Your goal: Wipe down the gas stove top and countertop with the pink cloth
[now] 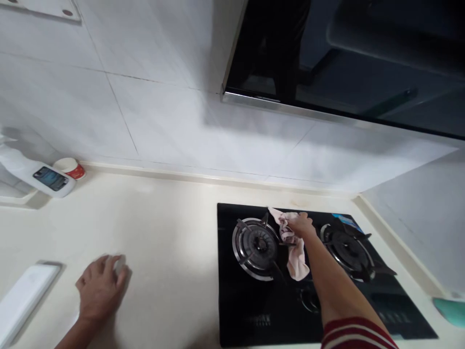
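My right hand (302,226) is closed on a pale pink cloth (298,261), which lies bunched on the black glass gas stove (232,310). It is between the left burner (258,245) and the right burner (347,249), and one end of the cloth hangs toward the front. At the left, my left hand (101,286) is low over the cream countertop (163,261), slightly blurred, with its fingers curled. A pale whitish thing (119,264) shows between thumb and forefinger; its kind cannot be made out.
A white spray bottle (39,174) and a red-and-white paper cup (70,168) stand at the back left. At the front left lies a white flat box-like object (27,300). A dark range hood (341,63) overhangs the stove. Something green (450,310) sits at the right edge.
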Motion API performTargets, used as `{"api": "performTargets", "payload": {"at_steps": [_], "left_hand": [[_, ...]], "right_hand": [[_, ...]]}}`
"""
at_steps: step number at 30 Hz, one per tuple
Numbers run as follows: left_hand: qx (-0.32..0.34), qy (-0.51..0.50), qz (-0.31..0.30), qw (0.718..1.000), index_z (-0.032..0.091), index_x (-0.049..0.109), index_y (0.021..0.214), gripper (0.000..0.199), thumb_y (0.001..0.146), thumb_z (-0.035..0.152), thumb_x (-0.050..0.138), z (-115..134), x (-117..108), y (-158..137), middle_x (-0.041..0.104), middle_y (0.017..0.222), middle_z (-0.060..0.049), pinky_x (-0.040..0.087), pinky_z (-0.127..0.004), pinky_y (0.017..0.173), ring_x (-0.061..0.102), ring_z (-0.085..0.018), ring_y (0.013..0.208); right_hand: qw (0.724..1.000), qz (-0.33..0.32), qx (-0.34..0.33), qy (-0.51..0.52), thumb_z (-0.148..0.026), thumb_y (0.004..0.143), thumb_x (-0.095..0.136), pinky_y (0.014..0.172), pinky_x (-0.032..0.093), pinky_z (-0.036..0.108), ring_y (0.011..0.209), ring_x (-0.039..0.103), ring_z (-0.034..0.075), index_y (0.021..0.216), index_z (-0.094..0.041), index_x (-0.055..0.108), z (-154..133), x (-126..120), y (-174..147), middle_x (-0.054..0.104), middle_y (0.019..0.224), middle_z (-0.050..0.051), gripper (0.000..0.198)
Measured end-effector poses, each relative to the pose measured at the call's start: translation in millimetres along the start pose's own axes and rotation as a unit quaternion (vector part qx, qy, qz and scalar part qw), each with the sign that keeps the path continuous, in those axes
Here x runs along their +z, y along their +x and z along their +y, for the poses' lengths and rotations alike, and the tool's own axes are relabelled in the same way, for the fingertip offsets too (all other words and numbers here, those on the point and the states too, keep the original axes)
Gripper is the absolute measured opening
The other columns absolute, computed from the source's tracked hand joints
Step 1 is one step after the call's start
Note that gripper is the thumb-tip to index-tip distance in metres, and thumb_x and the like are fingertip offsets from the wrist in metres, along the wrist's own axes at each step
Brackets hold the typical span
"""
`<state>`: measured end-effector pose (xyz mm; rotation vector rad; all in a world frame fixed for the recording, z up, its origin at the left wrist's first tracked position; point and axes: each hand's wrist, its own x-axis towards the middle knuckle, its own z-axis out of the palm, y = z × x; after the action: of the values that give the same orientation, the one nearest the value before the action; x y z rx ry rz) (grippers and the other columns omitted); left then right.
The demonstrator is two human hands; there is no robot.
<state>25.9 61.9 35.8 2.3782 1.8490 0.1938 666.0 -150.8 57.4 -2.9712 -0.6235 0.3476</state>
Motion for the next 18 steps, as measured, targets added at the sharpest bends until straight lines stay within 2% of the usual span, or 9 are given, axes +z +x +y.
{"api": "performTargets", "payload": {"at_steps": [2,6,8,11,18], "left_hand": [[0.003,0.001,0.003,1.000,0.020,0.062,0.127,0.047,0.094,0.045,0.039,-1.6,2.7,-0.2,0.052,0.138,-0.018,0.034,-0.056,0.108,0.040,-0.035,0.134],[0.000,0.007,0.006,1.000,0.021,0.061,0.127,0.047,0.094,0.045,0.039,-4.5,7.5,-1.0,0.051,0.138,-0.017,0.033,-0.055,0.108,0.039,-0.035,0.135],[-0.002,0.009,0.006,1.000,0.021,0.061,0.127,0.047,0.094,0.046,0.039,-4.5,8.4,-1.3,0.051,0.139,-0.017,0.033,-0.054,0.109,0.039,-0.035,0.136],[0.000,0.014,0.011,1.000,0.020,0.062,0.126,0.048,0.093,0.046,0.038,-3.4,8.5,-1.7,0.051,0.138,-0.017,0.034,-0.054,0.108,0.040,-0.035,0.135],[-0.001,0.013,0.018,1.000,0.019,0.062,0.125,0.047,0.092,0.045,0.041,-2.1,7.1,-2.7,0.052,0.136,-0.017,0.033,-0.053,0.108,0.041,-0.034,0.134]], "right_hand": [[1.000,-0.028,-0.004,0.003,-0.069,0.073,0.065,0.087,0.051,0.046,0.118,0.059,0.040,0.138,-0.009,0.041,-16.5,2.1,14.3,0.052,0.129,0.031,0.092],[0.997,-0.065,-0.039,0.008,-0.052,0.073,0.073,0.086,0.051,0.040,0.113,0.062,0.033,0.137,-0.018,0.041,-42.2,5.2,33.1,0.058,0.126,0.022,0.079],[0.995,-0.074,-0.059,0.008,-0.047,0.074,0.074,0.086,0.050,0.039,0.112,0.062,0.032,0.137,-0.018,0.041,-52.5,5.4,38.2,0.060,0.124,0.022,0.077],[0.991,-0.082,-0.108,0.011,-0.043,0.073,0.076,0.088,0.049,0.035,0.113,0.061,0.029,0.137,-0.015,0.041,-73.6,6.4,42.7,0.059,0.126,0.022,0.078],[0.964,-0.130,-0.233,0.001,-0.041,0.062,0.085,0.085,0.048,0.029,0.105,0.062,0.024,0.133,-0.016,0.048,-130.3,6.7,43.5,0.059,0.124,0.014,0.084]]}}
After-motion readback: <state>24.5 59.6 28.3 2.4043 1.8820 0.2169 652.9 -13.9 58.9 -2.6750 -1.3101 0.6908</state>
